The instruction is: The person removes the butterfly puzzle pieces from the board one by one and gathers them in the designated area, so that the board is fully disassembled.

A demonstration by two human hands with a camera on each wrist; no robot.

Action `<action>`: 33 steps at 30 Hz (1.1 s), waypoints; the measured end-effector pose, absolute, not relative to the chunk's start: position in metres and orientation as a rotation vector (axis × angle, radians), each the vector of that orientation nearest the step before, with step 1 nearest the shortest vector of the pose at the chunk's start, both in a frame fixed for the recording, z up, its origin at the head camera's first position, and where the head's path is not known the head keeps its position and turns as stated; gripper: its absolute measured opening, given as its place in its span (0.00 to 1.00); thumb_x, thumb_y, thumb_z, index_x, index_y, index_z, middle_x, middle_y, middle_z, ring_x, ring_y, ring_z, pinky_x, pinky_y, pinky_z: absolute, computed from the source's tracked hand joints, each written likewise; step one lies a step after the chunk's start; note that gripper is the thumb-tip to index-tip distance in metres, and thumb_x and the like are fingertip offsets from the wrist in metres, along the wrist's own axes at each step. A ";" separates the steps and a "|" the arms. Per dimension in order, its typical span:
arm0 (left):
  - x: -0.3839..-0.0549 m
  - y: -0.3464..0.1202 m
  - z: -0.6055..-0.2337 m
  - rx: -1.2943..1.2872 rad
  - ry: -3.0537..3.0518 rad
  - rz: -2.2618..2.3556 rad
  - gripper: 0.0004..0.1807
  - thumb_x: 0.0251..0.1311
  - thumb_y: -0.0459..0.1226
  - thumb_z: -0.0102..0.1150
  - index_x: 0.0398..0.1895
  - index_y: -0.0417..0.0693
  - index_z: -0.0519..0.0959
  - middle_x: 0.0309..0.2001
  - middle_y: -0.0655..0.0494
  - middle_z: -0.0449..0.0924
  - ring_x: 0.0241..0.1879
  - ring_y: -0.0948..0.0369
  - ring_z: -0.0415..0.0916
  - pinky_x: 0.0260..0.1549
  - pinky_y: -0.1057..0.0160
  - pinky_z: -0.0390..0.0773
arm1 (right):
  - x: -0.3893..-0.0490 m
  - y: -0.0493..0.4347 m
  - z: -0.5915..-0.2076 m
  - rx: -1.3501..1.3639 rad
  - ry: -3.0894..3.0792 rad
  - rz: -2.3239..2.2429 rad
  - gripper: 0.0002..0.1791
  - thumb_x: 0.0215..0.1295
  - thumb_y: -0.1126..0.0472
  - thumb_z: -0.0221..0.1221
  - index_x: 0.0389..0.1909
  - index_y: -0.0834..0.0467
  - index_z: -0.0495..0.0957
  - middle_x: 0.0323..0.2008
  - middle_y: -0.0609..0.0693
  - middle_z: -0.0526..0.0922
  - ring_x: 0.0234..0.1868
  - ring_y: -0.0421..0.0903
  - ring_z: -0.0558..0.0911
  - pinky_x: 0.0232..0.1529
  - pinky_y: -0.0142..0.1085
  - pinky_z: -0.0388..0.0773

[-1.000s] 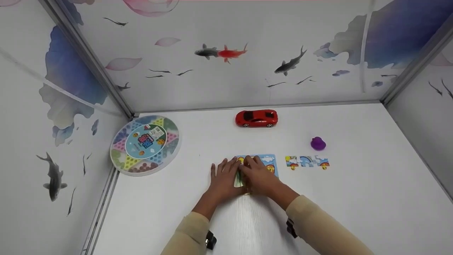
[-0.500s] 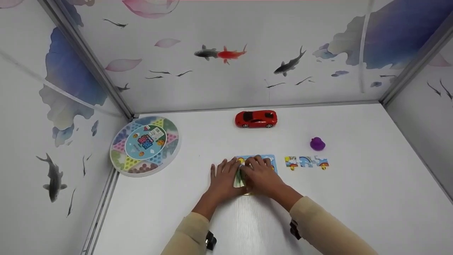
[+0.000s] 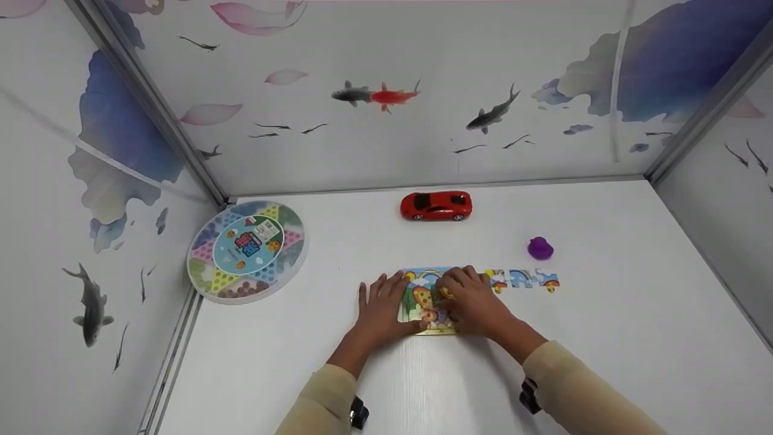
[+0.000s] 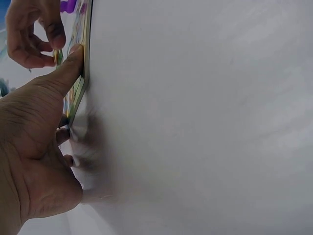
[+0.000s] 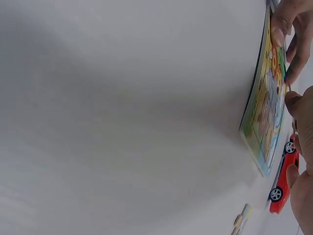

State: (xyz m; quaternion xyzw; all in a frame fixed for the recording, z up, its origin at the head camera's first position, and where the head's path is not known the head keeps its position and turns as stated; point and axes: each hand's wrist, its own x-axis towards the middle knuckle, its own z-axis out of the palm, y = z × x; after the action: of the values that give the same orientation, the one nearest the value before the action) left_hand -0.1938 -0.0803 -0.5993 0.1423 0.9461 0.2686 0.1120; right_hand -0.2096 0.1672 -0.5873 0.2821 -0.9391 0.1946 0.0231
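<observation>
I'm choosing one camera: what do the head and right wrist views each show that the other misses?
Only head: the round game board, the purple duck, the printed fish.
Only right wrist: the near right corner of the puzzle board, which the right hand hides in the head view.
Both: red car, puzzle board, left hand, right hand, at least one loose puzzle piece.

Your left hand blocks the left edge of the puzzle; your right hand covers its right part. Loose pieces just right of it, duck farther back. You've a free lane behind it, up to the car.
</observation>
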 end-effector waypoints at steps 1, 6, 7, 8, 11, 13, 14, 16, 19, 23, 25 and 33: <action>-0.194 -0.080 -0.600 0.418 2.778 0.787 0.57 0.64 0.65 0.72 0.89 0.51 0.60 0.90 0.51 0.55 0.90 0.41 0.47 0.85 0.25 0.38 | -0.209 0.171 -0.588 0.871 -2.908 0.616 0.23 0.70 0.59 0.76 0.61 0.48 0.79 0.63 0.50 0.81 0.63 0.55 0.77 0.63 0.61 0.77; -0.194 -0.079 -0.601 0.429 2.774 0.786 0.57 0.64 0.66 0.70 0.89 0.51 0.59 0.90 0.51 0.54 0.90 0.41 0.46 0.85 0.25 0.38 | -0.205 0.190 -0.587 0.799 -2.950 0.697 0.21 0.73 0.61 0.72 0.62 0.46 0.80 0.64 0.50 0.80 0.64 0.55 0.77 0.66 0.63 0.76; -0.194 -0.079 -0.600 0.432 2.772 0.788 0.57 0.64 0.67 0.70 0.89 0.52 0.59 0.90 0.51 0.54 0.90 0.41 0.46 0.85 0.25 0.38 | -0.204 0.195 -0.587 0.785 -2.959 0.704 0.20 0.74 0.62 0.72 0.62 0.46 0.80 0.64 0.51 0.80 0.65 0.56 0.77 0.67 0.63 0.75; -0.194 -0.079 -0.601 0.434 2.771 0.791 0.57 0.64 0.67 0.69 0.89 0.52 0.59 0.90 0.51 0.54 0.90 0.41 0.46 0.85 0.24 0.37 | -0.203 0.199 -0.587 0.767 -2.968 0.711 0.20 0.75 0.61 0.71 0.63 0.45 0.80 0.64 0.51 0.80 0.66 0.56 0.76 0.68 0.64 0.75; -0.193 -0.079 -0.601 0.435 2.769 0.807 0.58 0.63 0.67 0.70 0.89 0.52 0.60 0.90 0.51 0.55 0.90 0.41 0.46 0.85 0.24 0.37 | -0.200 0.211 -0.588 0.743 -2.983 0.708 0.20 0.75 0.61 0.71 0.63 0.46 0.80 0.64 0.51 0.81 0.68 0.56 0.76 0.69 0.64 0.74; -0.193 -0.080 -0.602 0.433 2.765 0.819 0.58 0.63 0.66 0.71 0.89 0.52 0.60 0.90 0.51 0.54 0.90 0.41 0.46 0.85 0.24 0.37 | -0.198 0.219 -0.589 0.734 -2.990 0.704 0.20 0.75 0.61 0.71 0.63 0.46 0.81 0.64 0.51 0.81 0.69 0.57 0.76 0.69 0.65 0.74; -0.193 -0.080 -0.602 0.432 2.764 0.822 0.58 0.63 0.66 0.71 0.89 0.52 0.60 0.90 0.51 0.54 0.90 0.41 0.45 0.85 0.24 0.37 | -0.198 0.223 -0.589 0.729 -2.993 0.705 0.20 0.75 0.61 0.71 0.63 0.47 0.81 0.64 0.51 0.81 0.69 0.57 0.76 0.70 0.66 0.74; -0.193 -0.080 -0.601 0.428 2.758 0.833 0.58 0.63 0.66 0.72 0.89 0.52 0.60 0.90 0.51 0.54 0.90 0.40 0.45 0.85 0.24 0.36 | -0.196 0.230 -0.590 0.719 -2.998 0.694 0.20 0.74 0.62 0.72 0.63 0.47 0.81 0.64 0.52 0.80 0.68 0.58 0.76 0.69 0.68 0.74; -0.193 -0.081 -0.601 0.422 2.755 0.834 0.58 0.63 0.65 0.72 0.89 0.52 0.59 0.91 0.51 0.53 0.90 0.41 0.45 0.85 0.24 0.35 | -0.194 0.240 -0.592 0.716 -2.987 0.678 0.21 0.73 0.62 0.73 0.63 0.49 0.81 0.64 0.52 0.81 0.68 0.59 0.76 0.69 0.68 0.73; -0.195 -0.080 -0.602 0.419 2.763 0.818 0.58 0.63 0.66 0.71 0.89 0.52 0.60 0.90 0.51 0.54 0.90 0.41 0.45 0.84 0.24 0.36 | -0.191 0.254 -0.595 0.708 -2.964 0.659 0.23 0.70 0.64 0.75 0.62 0.49 0.81 0.62 0.51 0.82 0.68 0.58 0.76 0.67 0.65 0.73; -0.196 -0.080 -0.603 0.416 2.767 0.801 0.57 0.63 0.66 0.71 0.89 0.53 0.59 0.90 0.51 0.54 0.90 0.41 0.45 0.85 0.24 0.36 | -0.190 0.260 -0.596 0.700 -2.954 0.666 0.23 0.69 0.64 0.75 0.62 0.50 0.81 0.61 0.51 0.82 0.68 0.58 0.77 0.66 0.64 0.73; -0.195 -0.079 -0.602 0.416 2.774 0.805 0.57 0.63 0.64 0.73 0.89 0.51 0.60 0.90 0.50 0.55 0.89 0.41 0.46 0.84 0.24 0.37 | -0.187 0.274 -0.599 0.660 -2.992 0.725 0.23 0.71 0.63 0.74 0.64 0.51 0.82 0.63 0.53 0.82 0.71 0.65 0.78 0.72 0.74 0.70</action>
State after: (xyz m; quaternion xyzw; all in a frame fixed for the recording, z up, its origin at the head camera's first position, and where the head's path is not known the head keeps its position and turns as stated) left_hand -0.1951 -0.0795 -0.6016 0.1417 0.9446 0.2741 0.1116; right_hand -0.1869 0.2742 -0.5989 0.2097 -0.9502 0.2304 -0.0036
